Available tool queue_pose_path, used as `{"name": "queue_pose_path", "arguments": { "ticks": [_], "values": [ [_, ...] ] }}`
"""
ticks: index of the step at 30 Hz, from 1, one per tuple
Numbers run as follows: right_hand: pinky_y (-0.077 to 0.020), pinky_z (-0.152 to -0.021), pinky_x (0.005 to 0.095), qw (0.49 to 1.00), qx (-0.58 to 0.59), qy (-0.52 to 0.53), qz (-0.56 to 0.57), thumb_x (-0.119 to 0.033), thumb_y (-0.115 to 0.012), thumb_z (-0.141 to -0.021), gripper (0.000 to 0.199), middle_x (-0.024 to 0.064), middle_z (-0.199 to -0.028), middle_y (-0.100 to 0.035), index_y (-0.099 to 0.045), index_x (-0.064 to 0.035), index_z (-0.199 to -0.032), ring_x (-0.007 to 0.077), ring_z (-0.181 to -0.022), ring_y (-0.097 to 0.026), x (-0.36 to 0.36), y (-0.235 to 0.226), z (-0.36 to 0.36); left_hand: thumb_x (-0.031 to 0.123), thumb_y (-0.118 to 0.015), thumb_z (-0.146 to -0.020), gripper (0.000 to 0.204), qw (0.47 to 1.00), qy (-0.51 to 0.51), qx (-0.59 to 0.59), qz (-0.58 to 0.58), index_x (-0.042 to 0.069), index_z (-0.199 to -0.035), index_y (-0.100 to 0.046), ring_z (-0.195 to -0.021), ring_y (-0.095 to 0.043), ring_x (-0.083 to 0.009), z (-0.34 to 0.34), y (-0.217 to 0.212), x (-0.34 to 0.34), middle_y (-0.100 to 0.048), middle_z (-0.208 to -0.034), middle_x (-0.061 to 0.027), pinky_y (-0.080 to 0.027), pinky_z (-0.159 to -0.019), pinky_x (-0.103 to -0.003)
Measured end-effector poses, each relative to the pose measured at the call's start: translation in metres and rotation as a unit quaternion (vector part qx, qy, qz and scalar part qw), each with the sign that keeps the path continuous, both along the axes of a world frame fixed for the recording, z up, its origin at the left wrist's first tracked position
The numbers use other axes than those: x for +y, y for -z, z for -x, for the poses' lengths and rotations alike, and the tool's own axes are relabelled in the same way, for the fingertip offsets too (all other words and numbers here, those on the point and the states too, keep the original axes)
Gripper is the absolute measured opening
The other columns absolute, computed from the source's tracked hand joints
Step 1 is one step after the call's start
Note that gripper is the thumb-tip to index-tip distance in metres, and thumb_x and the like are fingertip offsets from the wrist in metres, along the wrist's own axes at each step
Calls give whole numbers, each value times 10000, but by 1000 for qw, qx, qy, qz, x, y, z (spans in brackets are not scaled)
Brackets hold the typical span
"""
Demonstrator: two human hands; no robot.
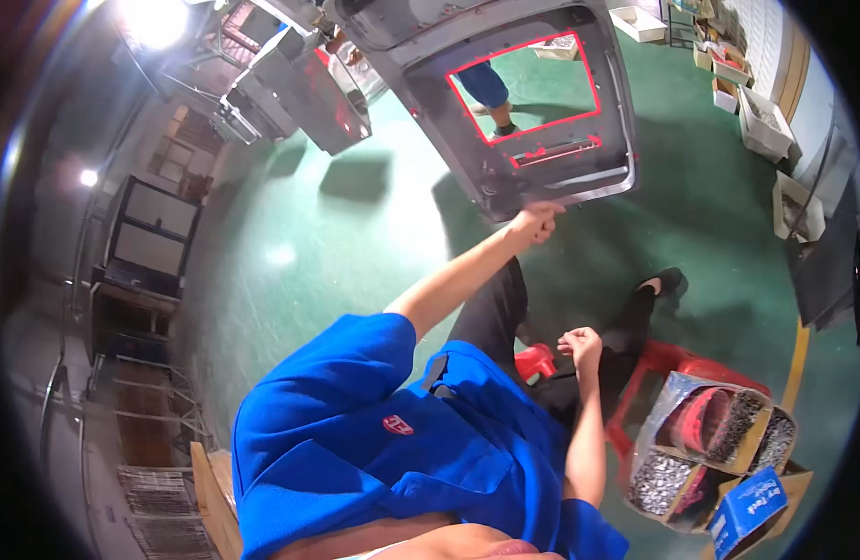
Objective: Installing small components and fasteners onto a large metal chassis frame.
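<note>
Green workshop floor (290, 233); left hand (534, 222) gripping grey metal panel (523, 103), right hand (581, 347) curled.

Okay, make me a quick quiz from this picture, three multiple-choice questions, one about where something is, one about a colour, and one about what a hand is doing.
1. Where do the open cartons of metal fasteners stand?
A. On the floor at lower right
B. On the metal panel
C. At far left

2. What colour is the floor?
A. Red
B. Green
C. White

3. What is the left hand doing?
A. Resting on the red stool
B. Reaching into a carton
C. Closed on the lower edge of the grey metal panel

Answers:
1. A, the cartons sit on the floor beside the red stool.
2. B, the painted floor shows green all around.
3. C, the fist grips the rim of the grey metal panel, while the right hand is curled, apart from it, and seems empty.
</note>
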State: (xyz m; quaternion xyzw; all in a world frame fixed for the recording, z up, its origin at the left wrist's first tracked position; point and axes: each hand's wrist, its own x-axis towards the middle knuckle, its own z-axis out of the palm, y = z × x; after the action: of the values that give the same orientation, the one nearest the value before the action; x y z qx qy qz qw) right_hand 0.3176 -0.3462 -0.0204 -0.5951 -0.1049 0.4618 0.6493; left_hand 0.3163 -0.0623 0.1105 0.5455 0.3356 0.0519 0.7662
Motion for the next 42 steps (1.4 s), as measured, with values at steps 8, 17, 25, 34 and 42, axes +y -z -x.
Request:
{"name": "queue_pose_path", "arguments": {
  "ticks": [8, 17, 25, 34, 42],
  "values": [
    [-455, -537, 220, 985, -169, 22, -5, -4, -628, -786, 39, 41, -671, -616, -594, 2, -804, 83, -591, -577, 2, -103, -92, 131, -423, -815, 246, 786, -11, 92, -611, 2, -868, -626, -899, -595, -391, -26, 72, 33, -624, -880, -227, -460, -817, -477],
    [-448, -632, 209, 809, -541, 131, -190, -61, -644, -811, 64, 23, -723, -634, -633, -3, -836, 77, -661, -562, 182, -380, -202, 246, -496, -847, 242, 721, 16, 145, -677, 46, -903, -621, -833, -605, -372, 4, 86, 32, -625, -866, -192, -492, -728, -483],
    [-480, -659, 234, 692, -602, 280, -282, -95, -699, -763, 114, 62, -751, -687, -695, -7, -836, 113, -692, -632, 330, -474, -241, 312, -487, -881, 291, 790, 75, 198, -575, 96, -1029, -614, -895, -607, -381, 31, 61, 48, -639, -926, -187, -488, -762, -483],
    [-503, -655, 240, 659, -666, 235, -257, -61, -699, -756, 114, 61, -776, -683, -680, 16, -838, 118, -689, -637, 336, -482, -244, 306, -473, -882, 317, 811, 104, 183, -545, 121, -1099, -610, -934, -598, -387, 45, 49, 64, -634, -964, -205, -477, -811, -478],
    [-473, -629, 242, 618, -734, 217, -182, -55, -671, -771, 73, 56, -733, -661, -662, -1, -820, 110, -644, -614, 344, -490, -243, 278, -486, -861, 260, 819, 68, 135, -554, 85, -953, -634, -906, -611, -360, 57, 40, 67, -642, -939, -171, -485, -788, -468]
  ]
}}
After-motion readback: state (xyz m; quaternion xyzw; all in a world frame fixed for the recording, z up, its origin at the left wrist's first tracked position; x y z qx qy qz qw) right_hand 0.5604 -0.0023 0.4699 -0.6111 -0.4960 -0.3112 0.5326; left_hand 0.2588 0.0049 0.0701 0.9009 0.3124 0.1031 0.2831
